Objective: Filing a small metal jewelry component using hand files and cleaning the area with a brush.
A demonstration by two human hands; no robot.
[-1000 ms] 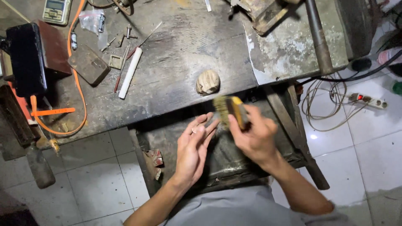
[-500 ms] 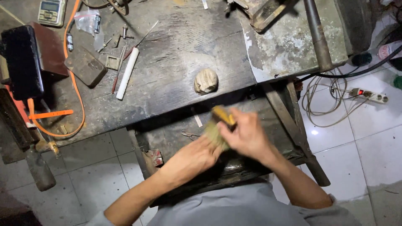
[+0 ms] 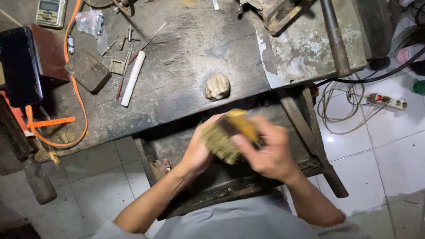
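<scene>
My right hand (image 3: 268, 152) grips a brush (image 3: 228, 135) with a yellow wooden back, fingers wrapped over the top, bristles facing left and down. The bristles press against my left hand (image 3: 199, 152), which is half curled beside them, palm toward the brush; whether it holds anything small I cannot tell (the bristles and motion blur hide the palm). Both hands sit over the dark open drawer (image 3: 186, 146) pulled out under the tabletop (image 3: 190, 57), just in front of my grey shirt. On the tabletop, just beyond the hands and apart from them, lies a pale rounded lump (image 3: 217, 86). Further left: a white stick (image 3: 133, 77) lying at a slant, a thin red-handled tool beside it, a small square metal piece (image 3: 117, 67) and a dark flat block (image 3: 87, 71). An orange cable (image 3: 75, 97) loops down the left side past a black box (image 3: 20, 62). A small scale (image 3: 51, 12) sits at the top left corner, a clear bag (image 3: 90, 23) near it. On the white floor tiles at right, a power strip (image 3: 389, 101) with tangled wires.
</scene>
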